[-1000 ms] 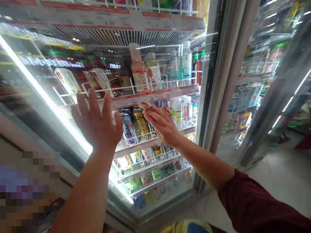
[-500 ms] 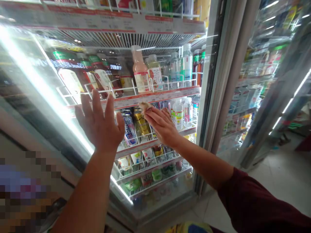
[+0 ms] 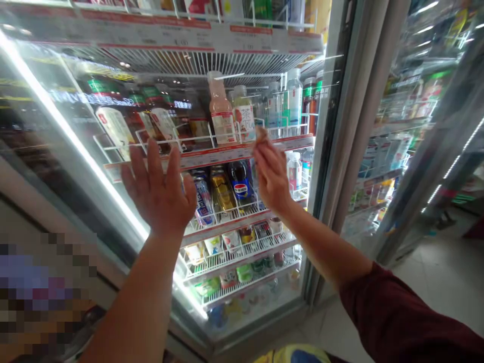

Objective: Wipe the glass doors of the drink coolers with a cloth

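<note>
the left hand (image 3: 161, 196) is spread wide, fingers apart and pointing up, its palm turned toward the glass door (image 3: 245, 317) of a drinks fridge; whether the palm presses on the glass i cannot tell. the right hand (image 3: 274, 176) is closed around a small pale cloth (image 3: 260, 133), which pokes out past the fingertips. the cloth is at the glass, in front of the price strip (image 3: 212, 157) and just beside a white-labelled bottle (image 3: 244, 116) in this view. a pink bottle (image 3: 221, 118) stands next to that bottle, to its left. between the two hands, on the shelf below, show a gold can (image 3: 222, 191) and a dark bottle with a blue label (image 3: 241, 189). a bright light strip (image 3: 79, 133) slants down the left side. a dark red sleeve (image 3: 401, 312) covers the right upper arm.
</note>
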`<move>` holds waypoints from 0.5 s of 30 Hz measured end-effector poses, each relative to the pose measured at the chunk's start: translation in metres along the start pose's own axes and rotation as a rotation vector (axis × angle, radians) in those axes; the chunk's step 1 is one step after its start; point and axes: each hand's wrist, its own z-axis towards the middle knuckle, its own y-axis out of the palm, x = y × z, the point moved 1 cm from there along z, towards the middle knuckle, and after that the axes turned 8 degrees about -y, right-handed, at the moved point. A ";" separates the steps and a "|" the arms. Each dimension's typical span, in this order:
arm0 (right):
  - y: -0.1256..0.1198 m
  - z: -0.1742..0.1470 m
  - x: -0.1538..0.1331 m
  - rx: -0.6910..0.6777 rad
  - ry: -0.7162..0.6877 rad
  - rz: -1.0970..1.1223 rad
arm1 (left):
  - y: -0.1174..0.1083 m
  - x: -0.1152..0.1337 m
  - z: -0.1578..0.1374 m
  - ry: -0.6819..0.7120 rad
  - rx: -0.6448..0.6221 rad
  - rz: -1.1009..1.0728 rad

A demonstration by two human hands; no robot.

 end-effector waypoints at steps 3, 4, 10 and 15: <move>0.002 0.025 0.010 0.038 0.152 -0.039 | -0.002 0.002 0.001 -0.026 -0.016 -0.015; 0.003 0.031 0.003 0.008 0.138 -0.048 | -0.003 0.004 0.001 -0.029 -0.023 -0.006; 0.010 0.071 -0.036 -0.271 -0.150 -0.083 | -0.007 0.006 0.003 -0.050 -0.071 0.018; 0.016 0.120 -0.022 -0.046 0.111 -0.198 | -0.004 0.006 0.003 -0.035 -0.071 0.033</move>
